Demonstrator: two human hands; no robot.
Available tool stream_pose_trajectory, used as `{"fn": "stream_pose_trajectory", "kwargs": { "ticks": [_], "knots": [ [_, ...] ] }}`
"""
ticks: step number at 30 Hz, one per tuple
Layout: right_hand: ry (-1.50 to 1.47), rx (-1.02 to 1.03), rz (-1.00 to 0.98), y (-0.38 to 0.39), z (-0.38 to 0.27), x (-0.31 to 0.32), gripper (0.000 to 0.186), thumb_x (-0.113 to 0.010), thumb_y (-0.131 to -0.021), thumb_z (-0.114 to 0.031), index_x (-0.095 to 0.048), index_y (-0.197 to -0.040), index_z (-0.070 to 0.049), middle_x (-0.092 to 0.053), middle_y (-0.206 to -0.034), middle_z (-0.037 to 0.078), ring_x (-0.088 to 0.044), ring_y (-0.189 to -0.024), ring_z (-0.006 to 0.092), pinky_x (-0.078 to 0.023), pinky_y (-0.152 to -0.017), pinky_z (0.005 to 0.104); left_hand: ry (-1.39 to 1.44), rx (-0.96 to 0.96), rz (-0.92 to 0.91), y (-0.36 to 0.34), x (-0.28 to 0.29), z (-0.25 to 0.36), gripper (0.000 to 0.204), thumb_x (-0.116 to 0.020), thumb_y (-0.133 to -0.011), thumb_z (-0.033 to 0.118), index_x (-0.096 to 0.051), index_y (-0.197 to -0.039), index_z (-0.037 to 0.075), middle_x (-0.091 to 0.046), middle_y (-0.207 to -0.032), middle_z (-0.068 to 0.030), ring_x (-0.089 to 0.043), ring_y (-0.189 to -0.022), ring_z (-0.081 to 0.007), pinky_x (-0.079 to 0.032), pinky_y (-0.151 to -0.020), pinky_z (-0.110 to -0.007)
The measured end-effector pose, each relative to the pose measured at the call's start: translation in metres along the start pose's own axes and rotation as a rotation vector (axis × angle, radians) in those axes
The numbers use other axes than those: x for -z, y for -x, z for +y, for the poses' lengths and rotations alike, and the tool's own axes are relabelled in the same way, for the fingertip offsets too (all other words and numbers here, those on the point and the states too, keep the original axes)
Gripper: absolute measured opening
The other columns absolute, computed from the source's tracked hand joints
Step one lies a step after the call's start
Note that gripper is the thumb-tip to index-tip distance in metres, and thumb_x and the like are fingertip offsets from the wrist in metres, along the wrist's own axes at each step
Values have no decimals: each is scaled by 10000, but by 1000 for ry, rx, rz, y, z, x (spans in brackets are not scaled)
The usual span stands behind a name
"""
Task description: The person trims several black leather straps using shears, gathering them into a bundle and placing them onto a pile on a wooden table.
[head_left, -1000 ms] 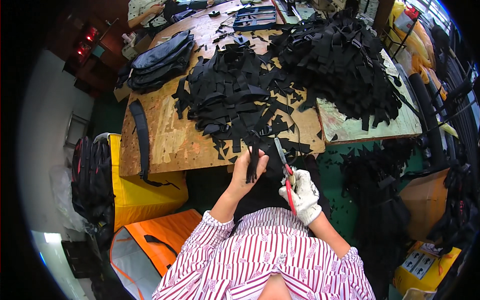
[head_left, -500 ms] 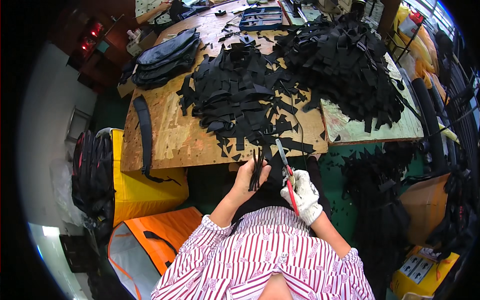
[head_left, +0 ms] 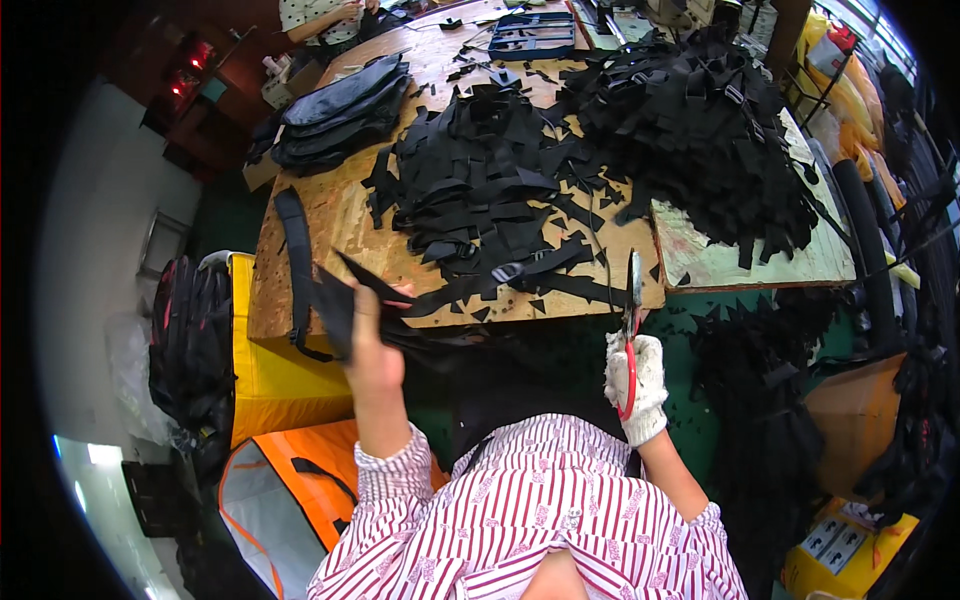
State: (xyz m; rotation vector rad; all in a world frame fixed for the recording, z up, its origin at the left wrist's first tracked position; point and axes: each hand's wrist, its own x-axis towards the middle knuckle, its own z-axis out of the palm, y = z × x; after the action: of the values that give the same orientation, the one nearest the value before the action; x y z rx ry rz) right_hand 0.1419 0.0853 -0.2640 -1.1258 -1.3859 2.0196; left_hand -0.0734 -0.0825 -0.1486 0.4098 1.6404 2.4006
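A bundle of black webbing straps (head_left: 333, 308) is in my bare left hand (head_left: 377, 362), closed round it at the table's near edge. Its ends fan out to the left, and others trail to the right, smeared by motion. My right hand (head_left: 650, 388), in a white knitted glove, grips red-handled scissors (head_left: 632, 315) with the blades pointing up, away from the straps. Beyond my hands, a heap of black straps with buckles (head_left: 470, 170) covers the middle of the wooden table (head_left: 345, 240).
A bigger strap heap (head_left: 700, 140) lies on the right. At the table's left are stacked black fabric pieces (head_left: 340, 115) and a padded shoulder strap (head_left: 295, 260). A blue tray (head_left: 530, 35) sits farther back. Yellow (head_left: 285, 390) and orange (head_left: 300, 490) bags stand below left. Another person (head_left: 325, 20) is at the far left.
My left hand has swung left and forward with the straps, which now spread out instead of hanging in a tight bundle. My right hand has moved right with the scissors, now more upright.
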Motion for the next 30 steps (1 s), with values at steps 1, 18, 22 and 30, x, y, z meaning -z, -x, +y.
{"fn": "stream_pose_trajectory", "kwargs": {
  "ticks": [1, 18, 22, 30],
  "knots": [
    [-2, 0, -11, 1, 2, -3, 193, -547, -835, -114, -402, -963, -109, -481, -673, 21, -442, -439, 88, -381, -372, 210, 257, 73, 20, -13, 18, 6, 147, -564, -926, 182, -554, -943, 37, -542, -709, -32, -499, -649, -126, -439, -748, -279],
    [6, -18, -105, 0, 3, -5, 301, -622, -833, -174, -383, -997, -89, -514, -770, 30, -439, -488, 59, -382, -419, 191, -1076, -735, -456, -129, -61, -110, 281, -551, -731, -68, -582, -1009, -49, -595, -919, -205, -588, -897, -373, -481, -792, -381],
    [13, -26, -93, -4, 6, -4, 309, -628, -836, -156, -378, -1005, -89, -513, -774, 28, -437, -489, 55, -385, -423, 190, -1212, -618, -555, -150, -87, -159, 334, -538, -710, -99, -581, -1033, -24, -561, -1008, -196, -583, -947, -377, -482, -838, -401],
    [-35, -37, -82, -7, 8, 1, 315, -631, -842, -172, -381, -1011, -82, -510, -765, 22, -444, -502, 49, -390, -429, 191, -1342, -616, -423, -167, -96, -178, 314, -575, -725, -47, -582, -1031, 26, -578, -1005, -201, -606, -892, -381, -503, -764, -409]
  ]
}}
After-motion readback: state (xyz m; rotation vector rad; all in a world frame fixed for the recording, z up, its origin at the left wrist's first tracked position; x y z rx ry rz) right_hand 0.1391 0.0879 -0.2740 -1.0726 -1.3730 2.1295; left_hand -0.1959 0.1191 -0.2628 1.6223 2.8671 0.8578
